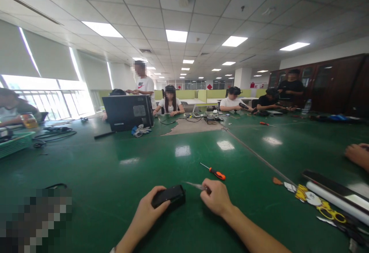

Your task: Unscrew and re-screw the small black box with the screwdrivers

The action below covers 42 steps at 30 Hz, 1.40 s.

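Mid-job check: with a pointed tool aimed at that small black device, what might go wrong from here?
The thin tool in the right hand could slip toward the left hand gripping the black device. The orange-handled screwdriver lies loose just beyond and may get knocked away.

Green table [121, 191] is bare to the left & far side of both hands, wide open approx. to the black computer case [127, 111]. Just beyond the right hand [216, 198]: an orange-handled screwdriver [213, 172]. Near right is crowded w/ scissors [331, 213], a white tube [334, 202], a co-worker's hand [357, 155].
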Motion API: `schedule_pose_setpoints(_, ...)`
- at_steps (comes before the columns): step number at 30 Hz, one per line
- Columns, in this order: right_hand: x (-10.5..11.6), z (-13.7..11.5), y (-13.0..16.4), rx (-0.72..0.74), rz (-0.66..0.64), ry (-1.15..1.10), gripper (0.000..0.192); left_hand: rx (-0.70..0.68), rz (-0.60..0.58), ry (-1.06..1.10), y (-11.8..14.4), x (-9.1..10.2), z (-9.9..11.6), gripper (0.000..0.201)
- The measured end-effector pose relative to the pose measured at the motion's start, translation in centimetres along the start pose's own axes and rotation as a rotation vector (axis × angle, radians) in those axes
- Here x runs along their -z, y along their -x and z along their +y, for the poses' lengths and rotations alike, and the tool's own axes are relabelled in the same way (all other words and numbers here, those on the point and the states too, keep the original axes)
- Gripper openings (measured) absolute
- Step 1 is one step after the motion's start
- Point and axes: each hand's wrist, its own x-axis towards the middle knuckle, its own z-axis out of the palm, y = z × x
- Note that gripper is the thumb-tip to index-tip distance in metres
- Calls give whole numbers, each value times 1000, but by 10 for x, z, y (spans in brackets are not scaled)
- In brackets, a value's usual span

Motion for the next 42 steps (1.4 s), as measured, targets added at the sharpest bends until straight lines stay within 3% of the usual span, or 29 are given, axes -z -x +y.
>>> schedule_pose_setpoints(3, 13, 32, -16, -194, 85, 28, 14, -7, -15, -22, 0, -2, 0, 40)
schedule_pose_setpoints(6, 16, 58, -24, -323, 60, 69, 20, -45, -37, -68, -2, -5, -4, 43)
schedule_pose_setpoints(11, 8, 69, -28, -327, 22, 174, 19, -41, -17, -139, -1, -7, -8, 42)
schedule_pose_setpoints(17, 7, 70, -33, -316, 49, 82, 22, -7, -28, -148, 1, -8, -6, 47)
schedule_pose_setpoints(22, 11, 89, -36, -362, 135, 75, 26, -38, -34, -133, 1, -8, -6, 47)
schedule_pose_setpoints(26, 13, 102, -35, -415, 104, 159, 33, -29, -31, -117, 0, -9, -8, 47)
schedule_pose_setpoints(30, 11, 97, -35, -384, 63, 166, 31, -15, -31, -115, 0, -8, -4, 46)
schedule_pose_setpoints(33, 8, 83, -34, -262, 46, 118, 39, -17, -33, -119, 1, -7, -2, 47)
schedule_pose_setpoints(37, 6, 62, -29, -79, -87, 38, 57, -18, -25, -108, 2, -8, -2, 46)
schedule_pose_setpoints(42, 7, 45, -23, 12, -137, 36, 54, -7, 6, -94, 1, -9, -4, 46)
